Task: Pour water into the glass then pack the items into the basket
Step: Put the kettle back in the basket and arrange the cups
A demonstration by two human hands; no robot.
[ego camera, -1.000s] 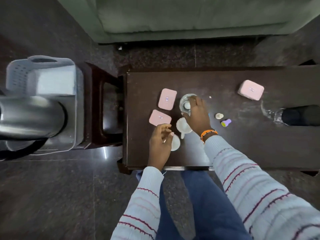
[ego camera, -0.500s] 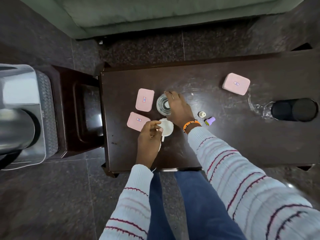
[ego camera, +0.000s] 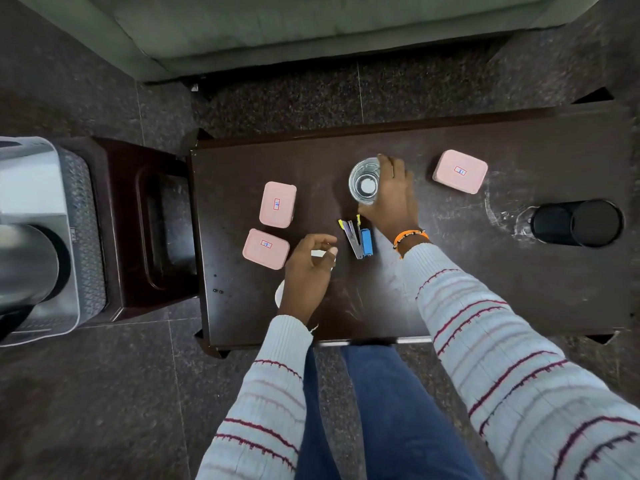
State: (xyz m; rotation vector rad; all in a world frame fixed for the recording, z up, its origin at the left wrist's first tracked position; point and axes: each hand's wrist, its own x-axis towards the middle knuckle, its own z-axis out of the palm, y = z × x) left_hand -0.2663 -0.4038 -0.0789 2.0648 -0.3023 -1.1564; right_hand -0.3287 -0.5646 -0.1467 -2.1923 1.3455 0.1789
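A clear glass (ego camera: pixel 363 181) with water in it is near the middle of the dark wooden table (ego camera: pixel 519 289). My right hand (ego camera: pixel 394 202) grips it from its right side. My left hand (ego camera: pixel 306 271) is curled round white scoops (ego camera: pixel 320 253) near the table's front edge, and a white rim shows under the wrist. A blue and silver stapler (ego camera: pixel 360 239) lies between my hands. Two pink lidded boxes (ego camera: pixel 277 204) (ego camera: pixel 266 248) lie left of my left hand, and a third pink box (ego camera: pixel 460 171) is at the far right. The grey basket (ego camera: pixel 83 220) stands at the left on a dark stool.
A black bottle (ego camera: pixel 576 223) lies on its side at the table's right end, with spilled water around its left end. A steel cylinder (ego camera: pixel 24 265) sits over the basket at the left edge. A green sofa (ego camera: pixel 311 26) runs beyond the table. My legs are under the front edge.
My right hand has carried the glass away from me and to the right. My left hand has drawn the white scoops toward the front edge. The stapler has come into sight between my hands.
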